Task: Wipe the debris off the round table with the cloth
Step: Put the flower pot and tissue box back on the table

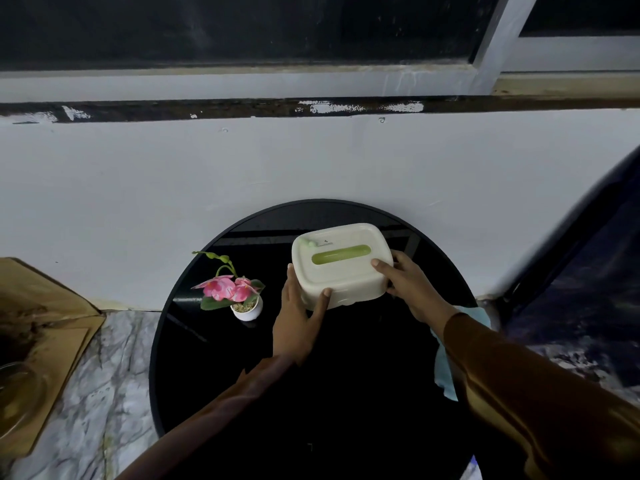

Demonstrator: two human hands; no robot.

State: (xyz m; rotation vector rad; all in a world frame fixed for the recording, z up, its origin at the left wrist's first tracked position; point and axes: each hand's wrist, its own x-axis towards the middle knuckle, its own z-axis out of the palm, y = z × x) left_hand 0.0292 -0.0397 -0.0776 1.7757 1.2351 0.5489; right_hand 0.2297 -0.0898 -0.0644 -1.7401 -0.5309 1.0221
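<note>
I see both hands on a cream tissue box [341, 263] with a green slot, which sits on the far half of the round table [214, 375], a black glossy top pushed against a pale wall [173, 188]. My left hand [298, 327] grips the box's near-left corner, thumb up on the lid edge and fingers wrapped round the left side. My right hand [408, 289] grips the right end, thumb laid on the lid beside the slot, the other fingers curled under the side. The box's long axis runs left to right between the two hands, rising slightly toward the right, and the slot follows that same line.

The cloth [445, 372], light blue, lies just behind and below my right wrist, mostly hidden by the brown sleeve [519, 386]; it drapes at the table's right edge with its length running from the wrist toward me. I cannot make out any debris on the dark surface.

Left of my left hand, well apart from it, stands a small white pot of pink flowers [239, 296].
</note>
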